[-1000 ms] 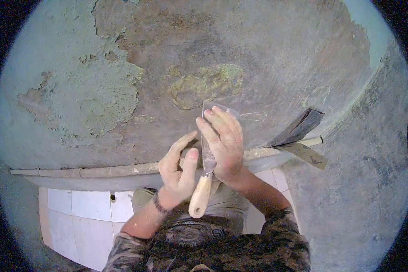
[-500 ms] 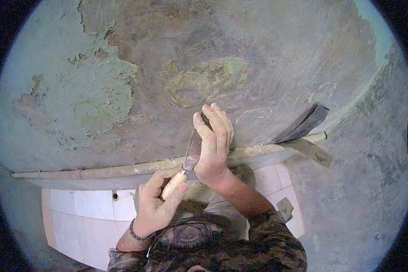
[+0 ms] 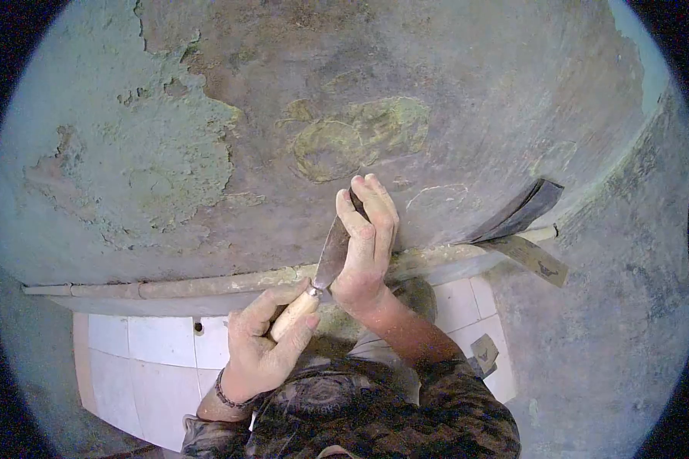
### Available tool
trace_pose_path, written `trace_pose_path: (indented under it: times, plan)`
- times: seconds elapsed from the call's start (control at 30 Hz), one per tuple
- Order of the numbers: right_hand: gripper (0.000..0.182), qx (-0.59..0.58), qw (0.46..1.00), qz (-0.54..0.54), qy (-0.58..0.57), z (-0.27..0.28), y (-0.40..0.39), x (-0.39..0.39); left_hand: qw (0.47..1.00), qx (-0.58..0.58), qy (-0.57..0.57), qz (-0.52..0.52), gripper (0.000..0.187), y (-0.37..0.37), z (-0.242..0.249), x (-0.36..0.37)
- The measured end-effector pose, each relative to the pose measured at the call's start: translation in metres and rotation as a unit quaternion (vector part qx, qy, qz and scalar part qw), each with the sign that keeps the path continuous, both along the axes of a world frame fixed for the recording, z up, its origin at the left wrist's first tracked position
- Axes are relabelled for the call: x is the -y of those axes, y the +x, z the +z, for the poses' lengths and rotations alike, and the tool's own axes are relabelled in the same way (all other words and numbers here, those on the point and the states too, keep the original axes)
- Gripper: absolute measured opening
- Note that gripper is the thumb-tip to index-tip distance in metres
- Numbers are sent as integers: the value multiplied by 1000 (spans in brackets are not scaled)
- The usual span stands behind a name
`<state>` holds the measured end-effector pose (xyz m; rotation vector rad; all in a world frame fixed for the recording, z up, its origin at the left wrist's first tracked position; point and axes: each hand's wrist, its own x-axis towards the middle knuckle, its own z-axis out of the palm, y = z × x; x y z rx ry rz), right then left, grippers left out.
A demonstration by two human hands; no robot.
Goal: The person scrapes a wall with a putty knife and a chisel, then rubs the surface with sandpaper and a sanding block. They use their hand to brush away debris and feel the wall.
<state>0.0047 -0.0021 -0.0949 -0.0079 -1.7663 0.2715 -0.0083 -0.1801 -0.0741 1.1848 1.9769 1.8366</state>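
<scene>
My left hand (image 3: pixel 262 348) is closed around the pale wooden handle (image 3: pixel 294 317) of a scraper. The scraper's dull metal blade (image 3: pixel 332 256) slants up and right, against the palm side of my right hand (image 3: pixel 369 249). My right fingers are bent together over the blade's upper part and hide some of it; a dark bit shows between them. Both hands look dusty. Just beyond the fingertips is the wall (image 3: pixel 298 229), with a raised yellowish-green patch (image 3: pixel 360 138) above them.
Flaking green paint (image 3: pixel 161 168) covers the wall's left side. A pipe (image 3: pixel 207 286) runs along its base. Dark sandpaper strips (image 3: pixel 520 210) and a brownish strip (image 3: pixel 532 258) rest at the pipe's right end. Below are white tiles (image 3: pixel 161 340) and a small scrap (image 3: pixel 484 352).
The view has shifted slightly, so the wall and pipe sit a little further right. My hands keep the same hold on the scraper, its blade tilted slightly differently.
</scene>
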Motion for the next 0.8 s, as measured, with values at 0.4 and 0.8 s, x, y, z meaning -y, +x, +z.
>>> trace_pose_path:
  times: [0.4,0.8]
  plan:
    - [34,-33,999,-14,-7,6,-4,-3,999,50,12,-20,32,-3,2,-7]
    - [34,-11,1000,-19,7,8,-1,-12,1000,26,14,-9,31,-2,1,-11]
